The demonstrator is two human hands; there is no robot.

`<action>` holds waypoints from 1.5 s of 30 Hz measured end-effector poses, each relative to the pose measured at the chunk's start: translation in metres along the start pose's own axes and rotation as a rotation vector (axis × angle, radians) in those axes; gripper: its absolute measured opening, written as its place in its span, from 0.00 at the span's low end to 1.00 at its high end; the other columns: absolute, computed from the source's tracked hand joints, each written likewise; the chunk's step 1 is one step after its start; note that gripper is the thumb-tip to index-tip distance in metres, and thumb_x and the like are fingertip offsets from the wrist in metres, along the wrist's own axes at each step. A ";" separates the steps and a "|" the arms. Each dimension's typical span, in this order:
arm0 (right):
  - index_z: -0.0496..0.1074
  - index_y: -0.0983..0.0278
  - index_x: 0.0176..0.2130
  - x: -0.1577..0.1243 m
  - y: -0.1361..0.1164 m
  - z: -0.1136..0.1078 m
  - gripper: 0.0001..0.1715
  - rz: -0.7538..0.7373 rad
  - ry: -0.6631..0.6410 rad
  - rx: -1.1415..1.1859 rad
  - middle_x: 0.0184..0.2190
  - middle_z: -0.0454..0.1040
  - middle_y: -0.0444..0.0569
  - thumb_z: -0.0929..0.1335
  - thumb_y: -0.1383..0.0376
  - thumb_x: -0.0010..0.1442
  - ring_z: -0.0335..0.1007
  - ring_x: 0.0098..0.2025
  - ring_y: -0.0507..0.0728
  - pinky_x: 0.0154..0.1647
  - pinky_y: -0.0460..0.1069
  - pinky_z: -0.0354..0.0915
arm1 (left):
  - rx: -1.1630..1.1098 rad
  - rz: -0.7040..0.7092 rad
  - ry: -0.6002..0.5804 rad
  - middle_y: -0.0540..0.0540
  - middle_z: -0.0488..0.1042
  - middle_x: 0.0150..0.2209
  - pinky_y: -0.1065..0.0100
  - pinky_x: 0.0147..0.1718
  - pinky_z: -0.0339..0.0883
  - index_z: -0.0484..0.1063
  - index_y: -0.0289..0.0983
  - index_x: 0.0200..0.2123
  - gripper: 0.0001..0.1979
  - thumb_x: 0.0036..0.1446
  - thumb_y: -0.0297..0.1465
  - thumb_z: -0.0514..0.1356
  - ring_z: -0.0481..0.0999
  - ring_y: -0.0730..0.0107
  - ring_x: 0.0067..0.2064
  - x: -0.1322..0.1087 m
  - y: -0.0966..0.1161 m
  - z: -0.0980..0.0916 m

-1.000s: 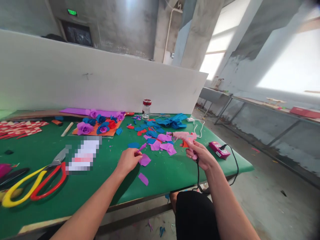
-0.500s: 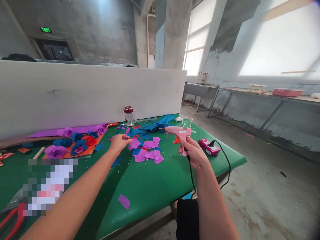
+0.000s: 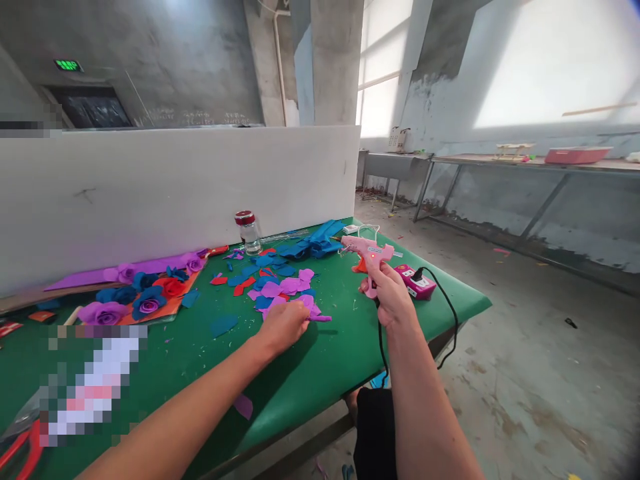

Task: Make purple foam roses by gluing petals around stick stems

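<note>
My right hand (image 3: 387, 290) is wrapped round the handle of a pink hot glue gun (image 3: 367, 250), its nozzle pointing left and a glue stick poking out behind. A rolled purple paper piece (image 3: 321, 319) juts from the closed fingers of my left hand (image 3: 285, 328), low over the table. Just beyond that hand lie loose purple paper petals (image 3: 287, 287), mixed with blue paper petals (image 3: 253, 270) and red scraps (image 3: 243, 287). Finished paper roses (image 3: 150, 300) in purple, blue and red sit at the left on an orange sheet.
On the green table (image 3: 280, 393) a lidded glass jar (image 3: 249, 233) stands by the white partition (image 3: 190, 180). Crumpled blue paper (image 3: 317, 240) lies behind the petals. A purple power strip (image 3: 416, 283) with a black cord is at the right edge. Red scissors handles (image 3: 33, 447) show lower left.
My left hand has moved right and nearer to me, carrying the purple paper piece across the petals. My right hand still grips the glue gun. The view has turned slightly right.
</note>
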State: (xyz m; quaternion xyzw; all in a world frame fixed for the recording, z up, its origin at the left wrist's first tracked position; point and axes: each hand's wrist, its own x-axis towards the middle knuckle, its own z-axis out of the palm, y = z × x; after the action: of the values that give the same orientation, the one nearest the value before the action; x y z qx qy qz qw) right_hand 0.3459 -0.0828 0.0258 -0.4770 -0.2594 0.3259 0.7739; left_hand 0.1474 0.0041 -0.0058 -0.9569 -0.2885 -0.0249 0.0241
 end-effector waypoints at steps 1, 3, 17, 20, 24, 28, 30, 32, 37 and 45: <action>0.71 0.64 0.34 -0.001 0.000 0.000 0.26 0.002 0.004 0.001 0.30 0.76 0.44 0.74 0.47 0.44 0.59 0.17 0.45 0.19 0.44 0.60 | -0.014 -0.011 0.026 0.44 0.77 0.33 0.69 0.30 0.58 0.75 0.38 0.29 0.10 0.55 0.25 0.54 0.74 0.65 0.35 -0.001 0.000 0.002; 0.71 0.64 0.34 -0.001 0.001 -0.001 0.26 -0.001 0.023 0.001 0.29 0.76 0.44 0.74 0.47 0.44 0.59 0.17 0.45 0.19 0.44 0.59 | -0.105 -0.065 0.084 0.44 0.77 0.33 0.69 0.30 0.58 0.76 0.37 0.29 0.10 0.55 0.26 0.54 0.74 0.66 0.35 -0.002 -0.006 0.001; 0.71 0.63 0.34 -0.004 0.004 0.011 0.26 -0.006 -0.012 -0.038 0.30 0.77 0.45 0.73 0.47 0.45 0.59 0.17 0.45 0.19 0.44 0.58 | -0.580 -0.494 0.086 0.49 0.75 0.18 0.71 0.24 0.59 0.74 0.37 0.16 0.03 0.34 0.28 0.66 0.72 0.68 0.24 0.072 -0.112 -0.007; 0.71 0.63 0.34 -0.003 0.004 0.012 0.26 0.001 -0.013 -0.047 0.30 0.77 0.44 0.73 0.46 0.45 0.59 0.17 0.45 0.18 0.44 0.57 | -0.675 -0.479 0.114 0.50 0.74 0.19 0.71 0.24 0.60 0.75 0.36 0.19 0.04 0.35 0.30 0.65 0.71 0.69 0.25 0.074 -0.110 -0.012; 0.71 0.64 0.34 -0.004 0.003 0.010 0.26 -0.001 -0.005 -0.039 0.30 0.77 0.45 0.73 0.46 0.45 0.59 0.17 0.45 0.18 0.44 0.57 | -0.767 -0.449 0.176 0.50 0.74 0.22 0.72 0.25 0.60 0.74 0.36 0.22 0.08 0.37 0.34 0.65 0.70 0.72 0.26 0.066 -0.105 -0.035; 0.71 0.64 0.34 -0.006 0.002 0.008 0.26 0.002 -0.018 -0.035 0.30 0.76 0.45 0.73 0.46 0.46 0.59 0.17 0.45 0.19 0.44 0.58 | -0.808 -0.440 0.183 0.54 0.67 0.18 0.72 0.20 0.54 0.71 0.36 0.22 0.09 0.38 0.35 0.64 0.61 0.77 0.20 0.050 -0.094 -0.061; 0.71 0.64 0.34 -0.007 0.000 0.007 0.26 0.008 -0.039 -0.057 0.30 0.76 0.45 0.72 0.46 0.47 0.59 0.17 0.45 0.19 0.43 0.57 | -0.820 -0.434 0.185 0.55 0.64 0.17 0.73 0.19 0.52 0.69 0.37 0.23 0.07 0.39 0.34 0.62 0.59 0.78 0.18 0.034 -0.089 -0.072; 0.71 0.64 0.33 -0.010 -0.002 0.006 0.25 0.022 -0.110 -0.104 0.27 0.75 0.44 0.71 0.45 0.49 0.59 0.18 0.45 0.18 0.43 0.55 | -0.801 -0.403 0.186 0.55 0.65 0.19 0.73 0.22 0.55 0.68 0.37 0.23 0.06 0.38 0.31 0.61 0.62 0.77 0.21 0.009 -0.086 -0.077; 0.71 0.64 0.35 -0.027 -0.002 0.006 0.23 0.091 -0.461 -0.221 0.18 0.68 0.40 0.70 0.47 0.53 0.56 0.18 0.47 0.16 0.43 0.50 | -0.794 -0.410 0.040 0.51 0.73 0.26 0.71 0.28 0.61 0.74 0.36 0.28 0.09 0.40 0.30 0.57 0.70 0.69 0.29 -0.074 -0.077 -0.059; 0.70 0.66 0.35 -0.051 0.013 0.024 0.23 0.204 -0.833 -0.456 0.18 0.65 0.40 0.68 0.48 0.58 0.55 0.19 0.47 0.19 0.43 0.50 | -0.962 -0.458 -0.034 0.54 0.70 0.22 0.71 0.27 0.62 0.73 0.35 0.35 0.14 0.40 0.30 0.61 0.71 0.70 0.26 -0.119 -0.077 -0.004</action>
State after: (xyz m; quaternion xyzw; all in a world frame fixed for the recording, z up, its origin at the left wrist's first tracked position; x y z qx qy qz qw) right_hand 0.2921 -0.1036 0.0187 -0.4865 -0.5639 0.4981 0.4442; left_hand 0.0060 0.0022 -0.0063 -0.7726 -0.4465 -0.1433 -0.4280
